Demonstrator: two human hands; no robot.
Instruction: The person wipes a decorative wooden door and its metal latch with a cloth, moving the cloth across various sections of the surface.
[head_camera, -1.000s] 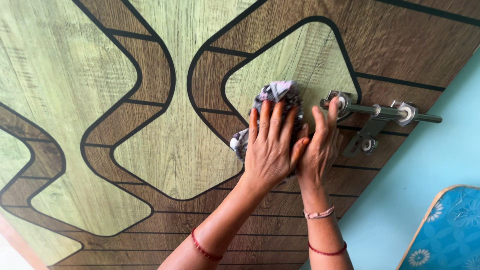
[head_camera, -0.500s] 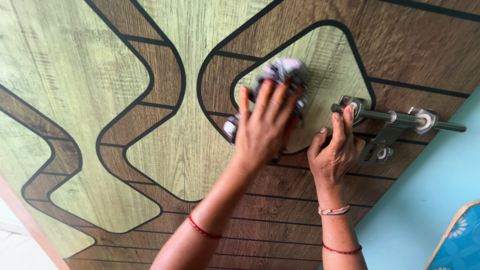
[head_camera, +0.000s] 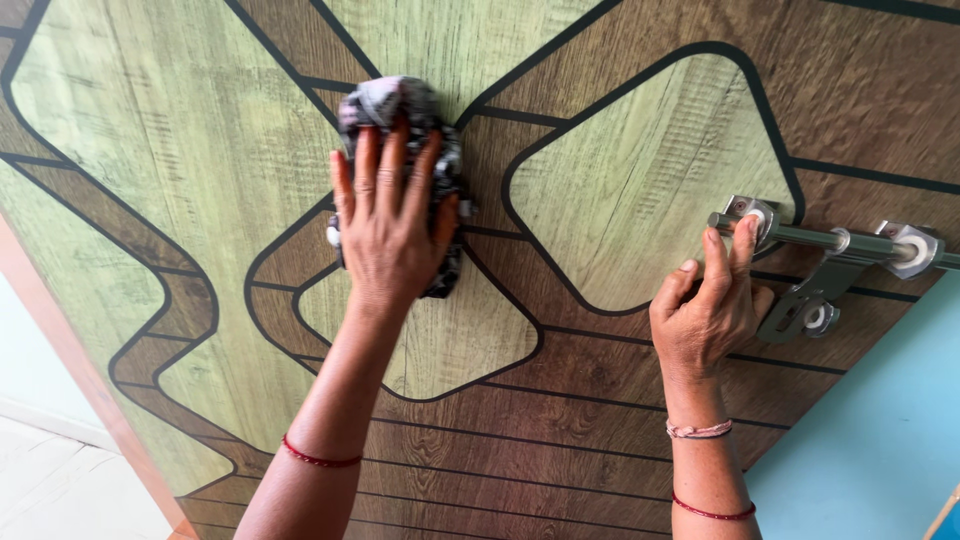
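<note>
Cloth (head_camera: 400, 110), dark patterned, sits bunched under the left hand (head_camera: 390, 235), pressed flat against the door (head_camera: 150, 170) where a black groove line crosses the green wood panels. Left hand's fingers spread over the cloth, pinning it rather than gripping it. Best wiping here, I judge, means palm pressure kept even and strokes following the grooves. Right hand (head_camera: 710, 315) rests half curled on the brown panel, fingertips touching the metal bolt (head_camera: 830, 240), grasping nothing. Lots of open door left of and below the cloth; door edge and blue wall (head_camera: 880, 440) close on the right, bolt hardware is the snag point.
</note>
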